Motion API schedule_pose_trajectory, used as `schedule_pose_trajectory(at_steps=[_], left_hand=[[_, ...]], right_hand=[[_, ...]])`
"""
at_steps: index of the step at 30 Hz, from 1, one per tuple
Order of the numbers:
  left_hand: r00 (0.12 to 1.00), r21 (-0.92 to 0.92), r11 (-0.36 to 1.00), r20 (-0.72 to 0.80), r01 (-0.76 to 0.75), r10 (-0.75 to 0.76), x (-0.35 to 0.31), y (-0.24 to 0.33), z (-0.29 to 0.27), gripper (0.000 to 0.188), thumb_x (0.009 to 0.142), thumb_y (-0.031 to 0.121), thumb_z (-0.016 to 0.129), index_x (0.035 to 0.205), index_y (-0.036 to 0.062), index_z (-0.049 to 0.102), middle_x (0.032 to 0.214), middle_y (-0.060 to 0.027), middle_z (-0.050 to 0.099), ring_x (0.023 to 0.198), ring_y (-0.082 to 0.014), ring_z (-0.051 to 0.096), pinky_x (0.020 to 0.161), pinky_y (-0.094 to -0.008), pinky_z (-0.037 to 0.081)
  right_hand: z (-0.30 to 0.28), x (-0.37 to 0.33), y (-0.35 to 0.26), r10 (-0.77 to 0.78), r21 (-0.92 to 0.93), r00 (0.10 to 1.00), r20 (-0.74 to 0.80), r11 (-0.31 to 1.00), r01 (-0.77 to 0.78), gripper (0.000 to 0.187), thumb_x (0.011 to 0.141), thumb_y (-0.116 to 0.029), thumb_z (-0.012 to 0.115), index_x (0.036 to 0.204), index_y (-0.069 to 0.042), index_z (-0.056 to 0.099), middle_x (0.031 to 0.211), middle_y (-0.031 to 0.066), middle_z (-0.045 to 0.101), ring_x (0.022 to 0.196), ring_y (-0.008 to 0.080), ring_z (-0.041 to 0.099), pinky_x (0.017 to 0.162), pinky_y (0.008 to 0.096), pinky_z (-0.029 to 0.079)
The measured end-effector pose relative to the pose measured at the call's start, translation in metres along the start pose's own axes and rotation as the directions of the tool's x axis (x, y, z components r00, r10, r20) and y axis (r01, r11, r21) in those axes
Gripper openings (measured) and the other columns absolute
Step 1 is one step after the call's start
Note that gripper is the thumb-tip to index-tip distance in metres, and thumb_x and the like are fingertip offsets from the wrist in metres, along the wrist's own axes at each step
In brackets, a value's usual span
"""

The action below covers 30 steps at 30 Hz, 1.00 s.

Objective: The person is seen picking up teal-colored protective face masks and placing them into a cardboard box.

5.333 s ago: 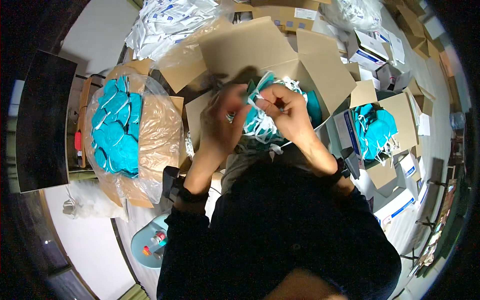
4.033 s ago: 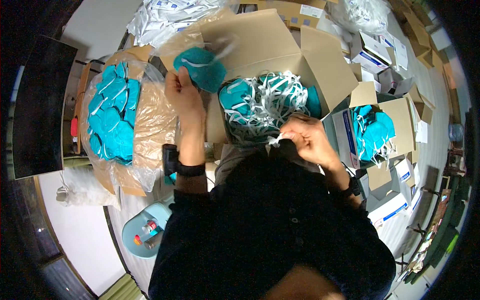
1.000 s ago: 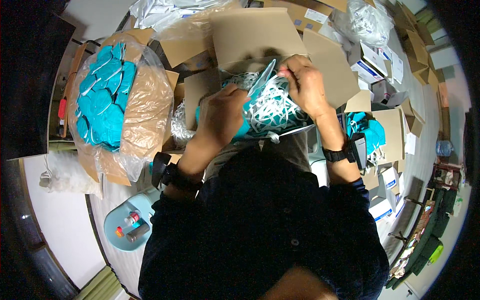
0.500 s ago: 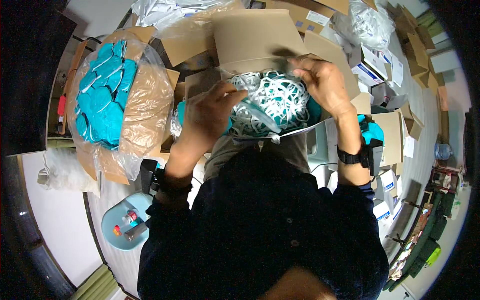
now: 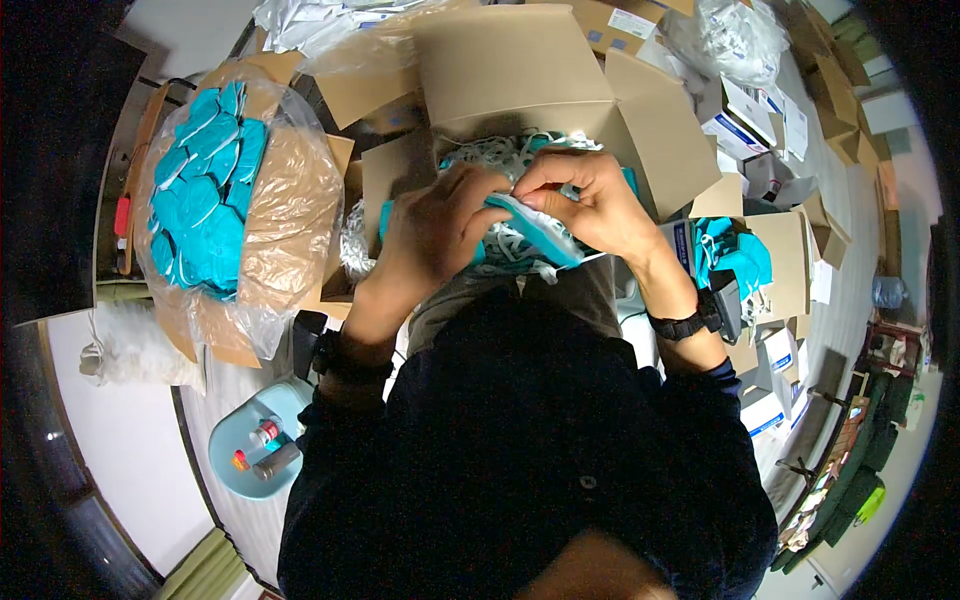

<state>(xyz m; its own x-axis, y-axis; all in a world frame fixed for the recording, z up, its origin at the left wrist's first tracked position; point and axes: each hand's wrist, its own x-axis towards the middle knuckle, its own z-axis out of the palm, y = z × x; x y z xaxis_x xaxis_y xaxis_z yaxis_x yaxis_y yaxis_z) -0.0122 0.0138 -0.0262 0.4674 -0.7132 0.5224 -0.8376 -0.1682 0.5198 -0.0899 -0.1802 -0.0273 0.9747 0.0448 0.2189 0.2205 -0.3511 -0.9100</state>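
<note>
A teal face mask with a white inner edge is held tilted over an open cardboard box in front of me. My left hand is closed on the mask's upper left end. The fingers of my right hand pinch at the mask's upper edge, close to the left fingertips; whether they hold the edge or a strap is hidden. Beneath both hands, the box is full of teal masks with tangled white straps.
To the left, a plastic-lined carton holds stacked teal masks. On the right, more masks lie in a smaller carton. A light blue stool carries bottles at lower left. White boxes stand at the far right.
My right hand has come down and left from the box's right side to meet the mask. The left hand has shifted slightly right and down, still holding it.
</note>
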Motion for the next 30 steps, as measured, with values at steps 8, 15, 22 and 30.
schedule_pose_trajectory(at_steps=[8, 15, 22, 30], left_hand=[[0.991, 0.101, 0.987, 0.048, -0.129, 0.124, -0.014, -0.005, -0.012, 0.019, 0.076, 0.005, 0.064, 0.095, 0.0082, 0.066, 0.091, -0.0107, 0.066, 0.080, -0.0287, 0.066, 0.066, -0.0364, 0.053], [0.971, 0.253, 0.952, -0.116, -0.174, 0.208, -0.020, 0.006, -0.062, 0.025, 0.072, 0.008, 0.070, 0.098, 0.0108, 0.068, 0.093, -0.0034, 0.069, 0.081, -0.0211, 0.067, 0.067, -0.0321, 0.054], [0.961, 0.206, 0.939, 0.069, -0.275, 0.267, -0.014, 0.013, -0.051, 0.022, 0.070, 0.001, 0.069, 0.090, 0.0090, 0.068, 0.095, -0.0065, 0.068, 0.078, -0.0222, 0.068, 0.063, -0.0314, 0.054], [0.957, 0.014, 0.959, 0.070, -0.283, 0.281, -0.010, 0.014, -0.032, 0.018, 0.074, 0.002, 0.066, 0.092, 0.0044, 0.061, 0.092, -0.0103, 0.067, 0.077, -0.0251, 0.067, 0.064, -0.0352, 0.053]], right_hand=[[-0.025, -0.022, -0.005, -0.143, -0.289, 0.963, -0.229, 0.954, 0.073, 0.005, 0.079, 0.002, 0.066, 0.077, -0.001, 0.063, 0.071, 0.0094, 0.062, 0.068, 0.0217, 0.061, 0.063, 0.0323, 0.047], [-0.086, -0.051, -0.005, -0.083, -0.395, 0.856, -0.511, 0.907, -0.148, 0.002, 0.083, -0.001, 0.065, 0.081, -0.001, 0.066, 0.077, 0.0117, 0.065, 0.074, 0.0217, 0.064, 0.070, 0.0312, 0.050], [-0.039, -0.017, -0.024, -0.085, -0.467, 0.984, -0.155, 0.884, 0.003, 0.036, 0.083, 0.000, 0.065, 0.118, -0.006, 0.065, 0.081, 0.0062, 0.061, 0.063, 0.0125, 0.047, 0.058, 0.0272, 0.041], [0.014, 0.002, -0.016, -0.199, -0.125, 0.980, 0.026, 0.972, 0.201, 0.014, 0.078, 0.000, 0.069, 0.091, -0.003, 0.069, 0.079, 0.0082, 0.064, 0.067, 0.0183, 0.057, 0.059, 0.0293, 0.043]])
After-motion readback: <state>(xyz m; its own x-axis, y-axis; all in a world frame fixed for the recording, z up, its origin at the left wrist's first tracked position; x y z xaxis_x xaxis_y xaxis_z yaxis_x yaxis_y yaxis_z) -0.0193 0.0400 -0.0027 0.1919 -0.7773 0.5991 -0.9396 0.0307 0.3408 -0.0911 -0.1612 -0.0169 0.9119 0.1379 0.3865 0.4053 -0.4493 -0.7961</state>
